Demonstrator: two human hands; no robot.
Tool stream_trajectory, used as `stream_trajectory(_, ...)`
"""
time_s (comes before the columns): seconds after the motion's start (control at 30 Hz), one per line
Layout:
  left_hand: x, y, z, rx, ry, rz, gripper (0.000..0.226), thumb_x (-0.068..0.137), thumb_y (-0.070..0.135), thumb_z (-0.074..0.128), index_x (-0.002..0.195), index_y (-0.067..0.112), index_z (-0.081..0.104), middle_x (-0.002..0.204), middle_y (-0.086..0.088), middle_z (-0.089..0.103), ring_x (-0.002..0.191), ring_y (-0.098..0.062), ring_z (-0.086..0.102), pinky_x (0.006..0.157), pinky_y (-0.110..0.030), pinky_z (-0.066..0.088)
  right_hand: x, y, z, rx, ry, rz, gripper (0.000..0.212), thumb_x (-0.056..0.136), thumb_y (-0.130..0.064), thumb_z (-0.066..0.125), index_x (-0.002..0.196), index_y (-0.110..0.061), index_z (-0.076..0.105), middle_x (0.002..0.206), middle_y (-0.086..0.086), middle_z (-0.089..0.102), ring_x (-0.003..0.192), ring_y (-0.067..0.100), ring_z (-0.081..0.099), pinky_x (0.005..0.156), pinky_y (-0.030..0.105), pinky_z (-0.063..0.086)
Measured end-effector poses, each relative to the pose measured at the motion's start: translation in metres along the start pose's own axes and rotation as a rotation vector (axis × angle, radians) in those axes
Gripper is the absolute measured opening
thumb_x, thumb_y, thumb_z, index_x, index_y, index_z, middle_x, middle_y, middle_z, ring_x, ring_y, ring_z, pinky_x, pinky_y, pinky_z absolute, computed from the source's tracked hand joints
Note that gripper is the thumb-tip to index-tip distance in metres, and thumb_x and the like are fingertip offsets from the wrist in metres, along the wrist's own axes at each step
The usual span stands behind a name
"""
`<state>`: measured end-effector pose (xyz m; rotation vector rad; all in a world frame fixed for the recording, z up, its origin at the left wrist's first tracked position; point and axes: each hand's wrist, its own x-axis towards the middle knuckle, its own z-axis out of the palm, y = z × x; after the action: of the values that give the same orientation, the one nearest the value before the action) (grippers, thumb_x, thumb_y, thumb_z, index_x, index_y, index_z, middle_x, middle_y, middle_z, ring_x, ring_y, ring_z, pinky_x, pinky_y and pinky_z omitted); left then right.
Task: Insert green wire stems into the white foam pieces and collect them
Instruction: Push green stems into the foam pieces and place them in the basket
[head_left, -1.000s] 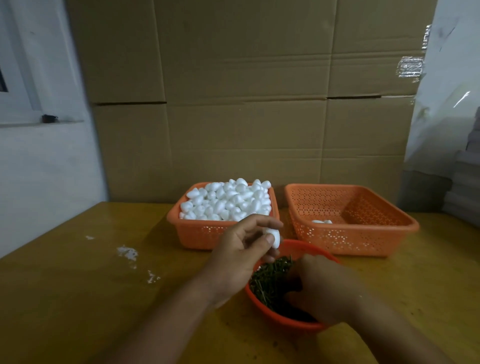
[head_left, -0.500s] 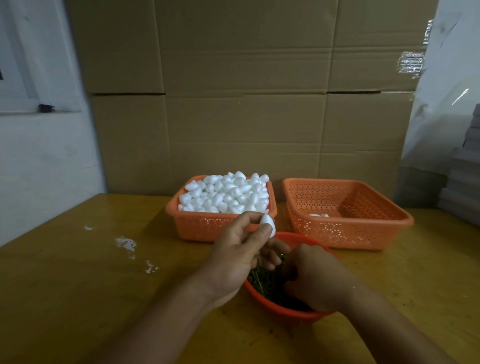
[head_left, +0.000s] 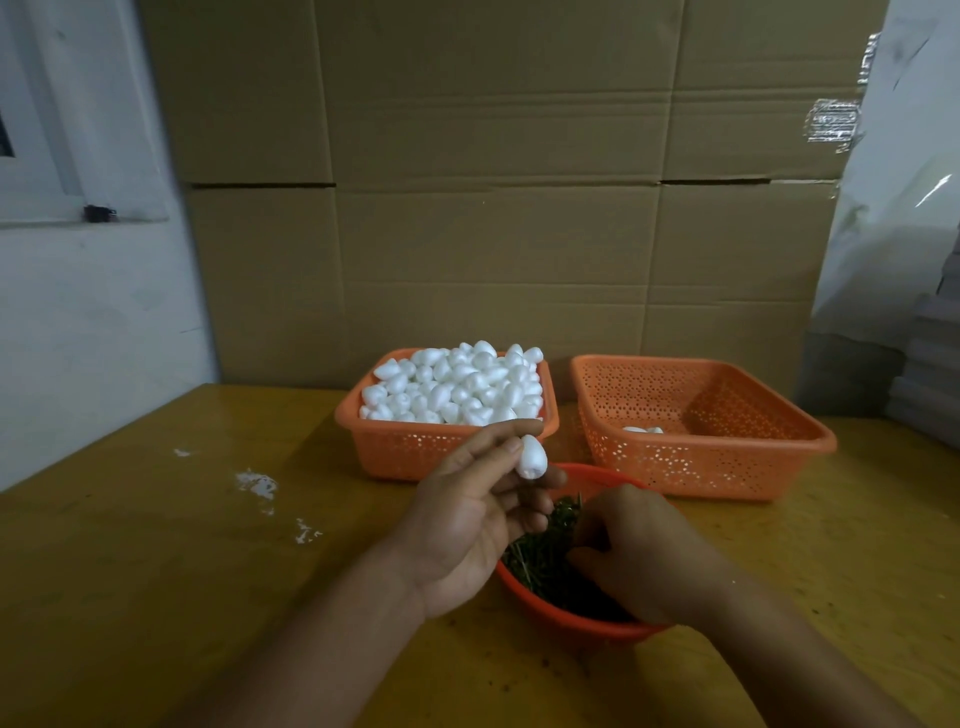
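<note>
Left hand pinching one foam piece above the bowl, right hand down in the wire stems.

I see my left hand (head_left: 470, 525) clamped on a single egg-shaped white foam piece (head_left: 531, 457), thumb and fingertips closed around it; its long axis stands nearly upright, narrow tip up, flat blunt end down toward the round orange bowl (head_left: 571, 623). My right hand (head_left: 641, 553) is curled, knuckles up, inside that bowl among the green wire stems (head_left: 545, 551); I cannot tell whether its fingers have closed on one. Behind, on the yellow table (head_left: 156, 571), the left orange basket (head_left: 415, 452) is heaped with loose foam pieces (head_left: 457, 384), and the right orange basket (head_left: 727, 457) holds a few white pieces (head_left: 643, 429) on its floor.
</note>
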<state>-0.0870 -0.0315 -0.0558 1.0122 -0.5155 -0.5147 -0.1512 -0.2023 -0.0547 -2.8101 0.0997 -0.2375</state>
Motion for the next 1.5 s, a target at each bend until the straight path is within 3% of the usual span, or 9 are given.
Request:
stream_trajectory(0.1,-0.001,0.000,0.000,-0.002,0.012,-0.018,0.028,0.098,0.021,0.055,0.121,0.009,0.065,0.093,-0.018,0.071,0.071,-0.018,0.064,0.062,-0.028,0.053,-0.001,-0.001,0.000,0.064,0.110,-0.015,0.027,0.087,-0.034,0.072,0.070,-0.017,0.061,0.067,0.000,0.063,0.064,0.015,0.059,0.062,0.034,0.048)
stream_trajectory(0.23,-0.002,0.001,0.001,0.020,0.022,-0.041,0.018,0.098,0.028,0.058,0.102,0.010,0.063,0.088,-0.014,0.070,0.068,-0.016,0.063,0.061,-0.026,0.051,-0.004,-0.002,-0.005,0.185,0.294,-0.062,0.022,0.089,-0.031,0.072,0.072,-0.024,0.061,0.062,-0.005,0.058,0.056,0.006,0.054,0.054,0.027,0.045)
stream_trajectory(0.4,-0.001,0.002,0.000,-0.032,0.039,-0.078,0.022,0.087,0.038,0.068,0.086,0.016,0.072,0.077,-0.009,0.066,0.060,-0.014,0.057,0.054,-0.023,0.047,-0.010,-0.010,-0.016,0.746,0.459,-0.128,0.014,0.084,-0.023,0.075,0.076,-0.014,0.070,0.058,-0.003,0.065,0.044,0.000,0.052,0.043,0.013,0.038)
stream_trajectory(0.5,-0.001,0.002,-0.003,-0.051,0.023,-0.091,0.023,0.087,0.041,0.071,0.083,0.018,0.074,0.075,-0.006,0.064,0.059,-0.013,0.056,0.053,-0.022,0.046,-0.015,-0.017,-0.021,1.065,0.464,-0.191,0.013,0.075,-0.025,0.075,0.072,-0.012,0.074,0.058,0.005,0.066,0.046,0.011,0.052,0.043,0.019,0.042)
stream_trajectory(0.6,0.000,0.001,-0.004,-0.057,0.013,-0.086,0.024,0.086,0.042,0.072,0.087,0.018,0.073,0.074,-0.005,0.063,0.057,-0.012,0.055,0.052,-0.022,0.044,-0.016,-0.019,-0.021,1.175,0.446,-0.237,0.013,0.071,-0.023,0.075,0.071,-0.010,0.074,0.057,0.008,0.065,0.048,0.019,0.053,0.047,0.027,0.047)
stream_trajectory(0.73,0.000,-0.001,-0.003,-0.045,0.002,-0.085,0.029,0.086,0.042,0.073,0.094,0.015,0.067,0.073,-0.005,0.062,0.056,-0.011,0.054,0.050,-0.021,0.044,-0.017,-0.022,-0.019,1.130,0.450,-0.264,0.016,0.071,-0.020,0.076,0.077,-0.004,0.073,0.061,0.012,0.067,0.050,0.022,0.054,0.048,0.029,0.047)
stream_trajectory(1.13,-0.003,0.002,0.000,-0.015,0.039,-0.076,0.028,0.083,0.043,0.072,0.088,0.016,0.067,0.068,-0.004,0.060,0.053,-0.011,0.052,0.048,-0.020,0.041,-0.021,-0.027,-0.015,0.960,0.519,-0.309,0.007,0.079,-0.002,0.078,0.078,-0.009,0.076,0.068,0.000,0.074,0.053,0.003,0.062,0.050,0.013,0.045)
stream_trajectory(1.33,-0.005,0.003,0.004,0.028,0.064,-0.046,0.023,0.085,0.040,0.070,0.088,0.018,0.063,0.070,-0.002,0.057,0.057,-0.011,0.049,0.047,-0.019,0.035,-0.023,-0.029,-0.010,0.633,0.655,-0.351,0.009,0.079,-0.009,0.081,0.081,-0.017,0.078,0.066,-0.006,0.072,0.056,0.012,0.065,0.051,0.032,0.052)
stream_trajectory(1.5,-0.006,0.002,0.006,0.117,0.083,-0.011,0.021,0.080,0.041,0.073,0.081,0.022,0.065,0.071,-0.002,0.057,0.058,-0.011,0.048,0.047,-0.022,0.032,-0.024,-0.029,-0.011,0.441,0.649,-0.387,0.008,0.081,-0.011,0.080,0.085,-0.017,0.078,0.065,-0.013,0.067,0.052,0.011,0.060,0.047,0.023,0.047)
